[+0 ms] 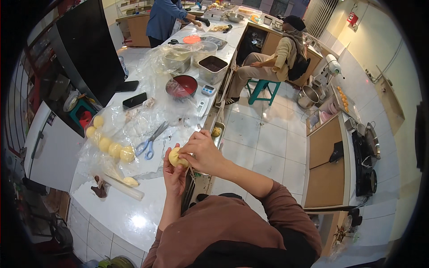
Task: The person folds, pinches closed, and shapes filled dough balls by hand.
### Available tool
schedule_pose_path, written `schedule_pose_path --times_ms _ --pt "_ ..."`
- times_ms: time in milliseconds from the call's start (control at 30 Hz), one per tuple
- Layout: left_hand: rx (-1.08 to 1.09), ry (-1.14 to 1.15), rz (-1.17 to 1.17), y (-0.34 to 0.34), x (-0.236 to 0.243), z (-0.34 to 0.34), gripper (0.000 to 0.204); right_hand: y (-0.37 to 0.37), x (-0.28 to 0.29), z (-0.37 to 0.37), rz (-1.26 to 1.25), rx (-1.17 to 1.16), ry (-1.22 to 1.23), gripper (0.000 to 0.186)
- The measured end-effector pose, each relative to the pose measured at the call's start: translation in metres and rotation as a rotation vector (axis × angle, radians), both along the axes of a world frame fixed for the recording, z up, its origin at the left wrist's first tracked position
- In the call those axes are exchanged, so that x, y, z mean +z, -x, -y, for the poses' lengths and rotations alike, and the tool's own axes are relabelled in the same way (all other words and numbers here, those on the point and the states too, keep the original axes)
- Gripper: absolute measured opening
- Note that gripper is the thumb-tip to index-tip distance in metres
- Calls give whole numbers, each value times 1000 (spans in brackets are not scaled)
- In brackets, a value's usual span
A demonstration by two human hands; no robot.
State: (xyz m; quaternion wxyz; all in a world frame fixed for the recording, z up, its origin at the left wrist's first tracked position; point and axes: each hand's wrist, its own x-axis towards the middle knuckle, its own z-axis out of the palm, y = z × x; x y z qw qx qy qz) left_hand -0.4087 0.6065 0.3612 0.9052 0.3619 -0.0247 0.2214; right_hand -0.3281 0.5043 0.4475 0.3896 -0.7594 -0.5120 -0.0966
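Note:
A pale yellow ball of dough (pixel 176 157) with gathered pleats rests in my left hand (pixel 173 176), whose fingers curl around its side. My right hand (pixel 201 149) pinches the gathered folds of the dough from above. Left of my hands, scissors (pixel 152 140) with light blue handles lie on the white table. Beyond them, several yellow dough balls (pixel 115 150) sit in a row under clear plastic sheeting (pixel 129 120). A white rolling pin (pixel 123 186) and a small scrap of dough (pixel 130 181) are at the near left, beside a dark brown lump (pixel 99 187).
On the table farther off stand a red-lined bowl (pixel 182 85), a tub of dark filling (pixel 212 69), a digital timer (pixel 208 90) and two phones (pixel 135 101). One person (pixel 286 51) sits on a green stool (pixel 262 91); another (pixel 164 20) works at the far end. A counter (pixel 326 165) lines the right.

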Motion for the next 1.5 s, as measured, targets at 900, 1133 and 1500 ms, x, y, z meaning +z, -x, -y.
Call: schedule_pose_path --times_ms 900,1133,1500 --pt "-342 330 100 1 13 17 58 3 3 26 111 35 64 12" --pt "-355 481 33 1 -10 16 54 19 4 21 143 -106 -11 10" --pt "-125 217 -32 1 -7 21 46 19 -14 22 185 -179 32 10"
